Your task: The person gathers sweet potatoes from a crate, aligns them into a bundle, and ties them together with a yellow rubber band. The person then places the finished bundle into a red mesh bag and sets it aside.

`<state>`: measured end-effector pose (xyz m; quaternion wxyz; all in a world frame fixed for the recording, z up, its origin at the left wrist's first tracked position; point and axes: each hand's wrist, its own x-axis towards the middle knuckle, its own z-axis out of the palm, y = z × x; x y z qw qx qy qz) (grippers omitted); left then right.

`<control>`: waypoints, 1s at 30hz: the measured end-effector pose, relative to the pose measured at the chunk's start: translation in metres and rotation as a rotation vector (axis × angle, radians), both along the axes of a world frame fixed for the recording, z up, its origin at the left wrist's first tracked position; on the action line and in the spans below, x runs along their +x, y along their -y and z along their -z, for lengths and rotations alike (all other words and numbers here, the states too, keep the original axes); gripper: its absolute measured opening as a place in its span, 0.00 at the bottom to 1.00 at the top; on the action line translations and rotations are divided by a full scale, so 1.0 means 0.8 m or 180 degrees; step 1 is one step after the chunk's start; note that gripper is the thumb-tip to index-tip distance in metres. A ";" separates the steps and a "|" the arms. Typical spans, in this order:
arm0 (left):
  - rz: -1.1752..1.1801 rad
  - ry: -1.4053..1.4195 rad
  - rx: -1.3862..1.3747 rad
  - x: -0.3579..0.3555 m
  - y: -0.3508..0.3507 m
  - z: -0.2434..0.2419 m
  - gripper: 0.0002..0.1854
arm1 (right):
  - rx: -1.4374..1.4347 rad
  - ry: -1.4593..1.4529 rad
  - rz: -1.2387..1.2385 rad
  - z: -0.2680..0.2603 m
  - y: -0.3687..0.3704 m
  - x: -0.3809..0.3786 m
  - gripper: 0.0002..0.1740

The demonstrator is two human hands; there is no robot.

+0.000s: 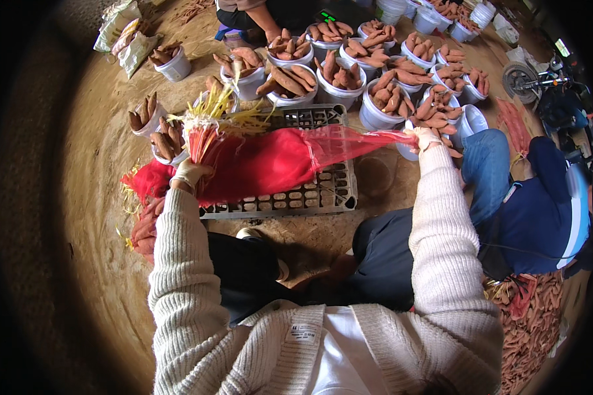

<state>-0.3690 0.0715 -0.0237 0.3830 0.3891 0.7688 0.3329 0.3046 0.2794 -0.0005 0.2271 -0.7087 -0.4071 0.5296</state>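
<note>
My left hand, in a pale glove, grips a gathered bundle of red mesh bags with frayed yellow strings sticking out above it. My right hand, also gloved, pinches the far end of a red mesh bag. Between my hands the mesh stretches sideways, bunched and dense on the left, thin and see-through on the right. Below it lies a grey plastic crate with a slotted surface, partly covered by the mesh. Whether one bag or several reach my right hand, I cannot tell.
White buckets of sweet potatoes crowd the far side and right. Filled red mesh bags lie at the left. A person in a blue jacket sits close on the right, near a sweet potato heap. Another person's arm reaches in beyond.
</note>
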 end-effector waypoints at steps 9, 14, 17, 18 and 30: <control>-0.0284 -0.2469 -0.0752 0.067 -0.036 -0.041 0.44 | 0.0270 -0.1823 -0.0215 -0.057 0.026 -0.044 0.10; 0.1200 -0.2880 0.0466 0.186 -0.046 -0.067 0.69 | 0.0675 -0.1879 -0.0175 -0.099 0.031 -0.124 0.13; 0.2347 -0.2477 0.0030 0.282 -0.041 -0.063 0.77 | 0.1028 -0.2068 0.0019 -0.094 0.012 -0.131 0.17; 0.2516 -0.2557 -0.0054 0.308 -0.040 -0.054 0.78 | 0.1326 -0.2090 0.0256 -0.092 0.003 -0.118 0.18; 0.3093 -0.3093 0.0454 0.338 -0.070 0.013 0.50 | 0.2219 -0.1827 0.1284 -0.130 0.040 -0.029 0.07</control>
